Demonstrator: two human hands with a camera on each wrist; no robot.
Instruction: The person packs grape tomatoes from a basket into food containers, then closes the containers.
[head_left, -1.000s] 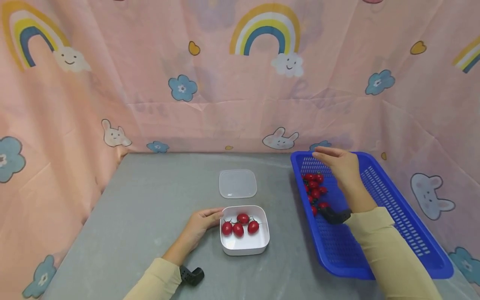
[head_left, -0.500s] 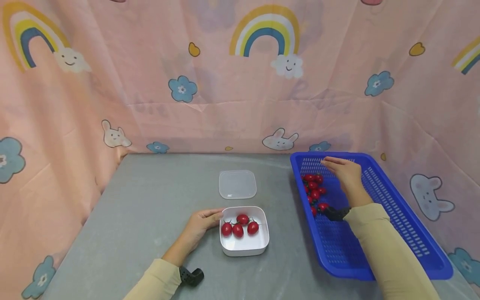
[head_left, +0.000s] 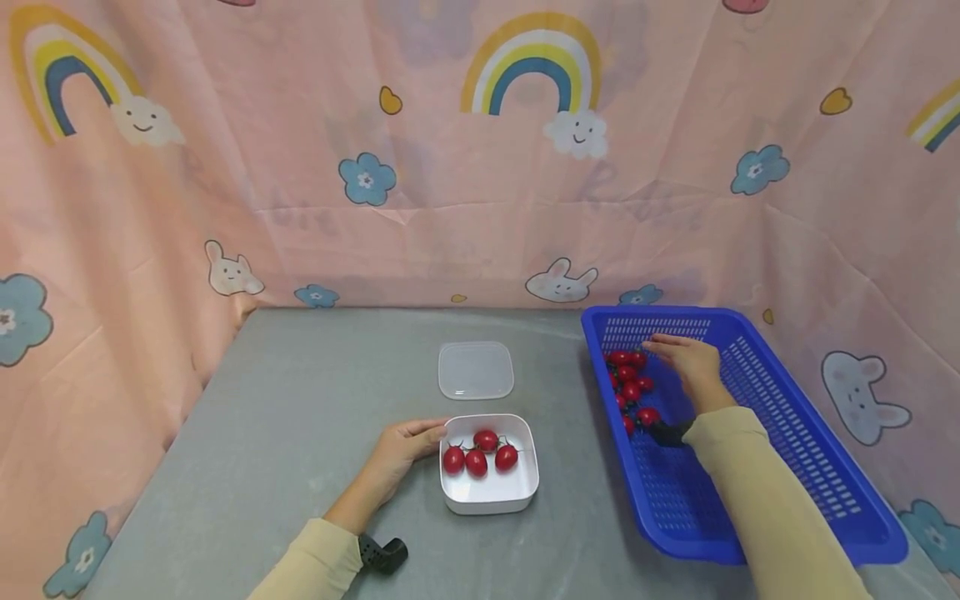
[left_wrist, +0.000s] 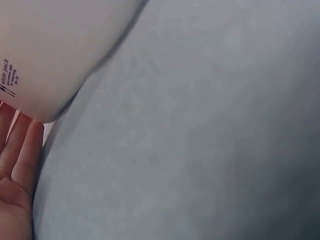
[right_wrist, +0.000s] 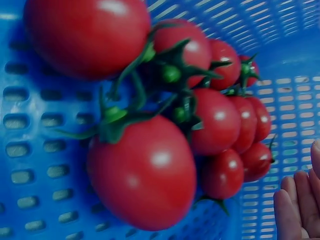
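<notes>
In the head view my left hand (head_left: 403, 450) rests against the left side of a white plastic box (head_left: 491, 504), with the fingertips right at its wall. The left wrist view shows straight fingers (left_wrist: 22, 150) touching the box's printed side. Several small red tomatoes (head_left: 476, 462) with green stems lie inside this box. My right hand (head_left: 690, 365) is over the left part of a blue basket (head_left: 637, 500), fingers extended and holding nothing. More cherry tomatoes (right_wrist: 145, 172) lie along the basket's left wall, just beside the right fingertips.
A translucent lid (head_left: 476, 371) lies flat on the grey table (head_left: 315, 383) behind the box. The basket's raised rim (head_left: 660, 311) stands right of the box. A pink patterned curtain (head_left: 450, 225) hangs behind the table and along its sides.
My right hand has come down and slightly right from over the basket's far rim to just above the tomatoes. The left hand and the box have stayed in place.
</notes>
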